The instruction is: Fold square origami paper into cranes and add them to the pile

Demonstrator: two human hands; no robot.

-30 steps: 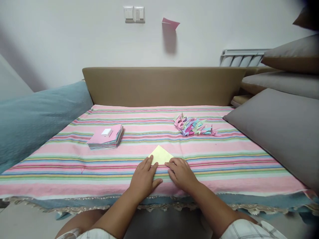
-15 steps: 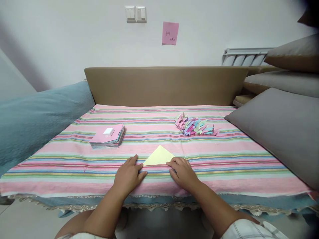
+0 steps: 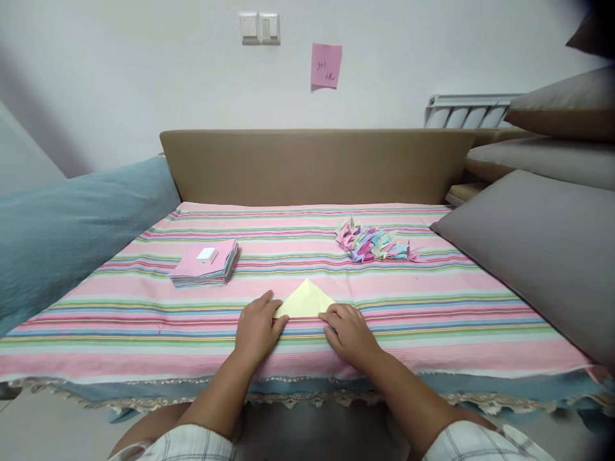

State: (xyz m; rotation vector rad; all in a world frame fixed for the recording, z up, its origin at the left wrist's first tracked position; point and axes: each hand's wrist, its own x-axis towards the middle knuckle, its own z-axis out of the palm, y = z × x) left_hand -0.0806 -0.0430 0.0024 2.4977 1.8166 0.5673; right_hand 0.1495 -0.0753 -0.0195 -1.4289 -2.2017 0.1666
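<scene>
A pale yellow sheet of paper (image 3: 306, 301), folded into a triangle, lies on the striped cloth with its point away from me and its long edge towards me. My left hand (image 3: 258, 325) has its forefinger and thumb closed around the left corner, which it partly covers. At the right corner, my right hand (image 3: 350, 330) grips the paper with curled fingers, its thumb lower down. Beyond it to the right is a cluster of small folded paper cranes (image 3: 377, 243) in several colours. Off to the left stands a stack of coloured paper (image 3: 202, 266) with a small white block (image 3: 207, 255) on top.
The striped cloth (image 3: 144, 301) covers the seat, its lace-edged front near my legs. A brown backrest (image 3: 312, 166) rises behind. Grey cushions (image 3: 538, 250) are piled at the right, and a blue-covered armrest (image 3: 91, 218) borders the left. A pink note (image 3: 326, 65) hangs on the wall.
My left hand has moved right and slightly forward, so its fingers now overlap the yellow paper's left corner. My right hand stays at the right corner. The whole view has shifted slightly.
</scene>
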